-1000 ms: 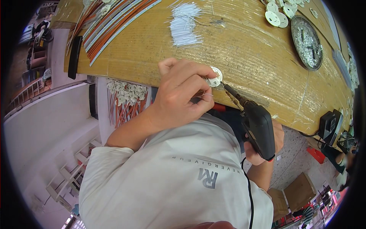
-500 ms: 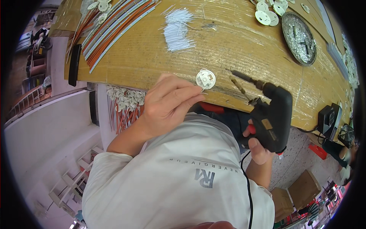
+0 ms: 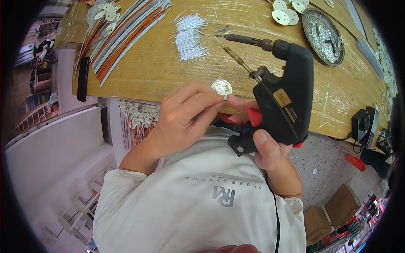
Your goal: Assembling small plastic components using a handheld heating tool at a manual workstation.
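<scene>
My left hand [image 3: 183,111] pinches the lower edge of a small round white plastic disc [image 3: 222,87] between thumb and fingers, just over the table's near edge. In my right hand [image 3: 270,152] is a black soldering gun [image 3: 291,84] with a red trigger. Its dark tip and the brass-coloured feed tube point up and left, toward a pile of short white wires [image 3: 190,39]. A finger of my right hand reaches out to the disc's lower edge, meeting the left fingertips. What those fingertips hold there is too small to tell.
Orange and white strips [image 3: 126,40] lie at the far left, near a black bar [image 3: 83,80]. More white discs [image 3: 280,17] and a round metal dish [image 3: 339,59] are at the far right. A black device [image 3: 360,124] sits at the right edge. A cable [image 3: 276,223] hangs along my shirt.
My right hand has brought the soldering gun up and left, and a finger now meets the left hand at the disc. The left hand keeps its pinch on the disc.
</scene>
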### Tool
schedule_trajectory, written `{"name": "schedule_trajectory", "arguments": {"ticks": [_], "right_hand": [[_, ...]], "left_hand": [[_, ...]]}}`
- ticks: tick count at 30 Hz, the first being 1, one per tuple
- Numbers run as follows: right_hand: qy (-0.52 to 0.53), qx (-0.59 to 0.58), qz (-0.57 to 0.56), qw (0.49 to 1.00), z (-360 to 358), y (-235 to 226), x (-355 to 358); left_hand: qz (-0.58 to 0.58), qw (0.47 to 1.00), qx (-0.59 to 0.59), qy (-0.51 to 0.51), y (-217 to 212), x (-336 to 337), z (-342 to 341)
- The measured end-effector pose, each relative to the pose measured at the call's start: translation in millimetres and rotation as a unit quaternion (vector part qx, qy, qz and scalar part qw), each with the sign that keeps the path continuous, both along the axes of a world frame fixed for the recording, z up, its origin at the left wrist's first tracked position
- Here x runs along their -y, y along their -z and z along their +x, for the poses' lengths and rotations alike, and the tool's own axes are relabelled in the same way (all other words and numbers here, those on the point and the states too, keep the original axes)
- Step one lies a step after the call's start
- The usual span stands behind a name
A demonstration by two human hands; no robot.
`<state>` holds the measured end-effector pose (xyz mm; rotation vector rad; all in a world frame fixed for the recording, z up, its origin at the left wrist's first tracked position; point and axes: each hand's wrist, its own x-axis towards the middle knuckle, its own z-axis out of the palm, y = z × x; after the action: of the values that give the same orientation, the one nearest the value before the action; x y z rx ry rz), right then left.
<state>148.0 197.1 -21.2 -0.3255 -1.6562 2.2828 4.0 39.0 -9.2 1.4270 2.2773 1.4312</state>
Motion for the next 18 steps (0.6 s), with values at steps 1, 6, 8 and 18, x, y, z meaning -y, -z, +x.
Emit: {"name": "schedule_trajectory", "arguments": {"ticks": [1, 6, 8, 18], "right_hand": [[0.003, 0.002, 0.014, 1.0, 0.0, 2.0, -0.4], [0.036, 0.013, 0.008, 0.999, 1.2, 2.7, -7.4], [0.067, 0.016, -0.004, 0.998, 2.6, 2.8, -11.5], [0.11, 0.038, -0.02, 0.993, 9.7, 7.0, -25.2]], "left_hand": [[-0.002, 1.0, 0.011, -0.004, 0.5, -0.3, 0.2], [-0.017, 0.999, 0.032, -0.01, -5.6, -8.3, -1.8], [-0.024, 0.999, 0.04, -0.015, -8.4, -12.2, -2.8], [-0.092, 0.996, 0.007, -0.019, -7.9, -25.7, -7.3]]}}
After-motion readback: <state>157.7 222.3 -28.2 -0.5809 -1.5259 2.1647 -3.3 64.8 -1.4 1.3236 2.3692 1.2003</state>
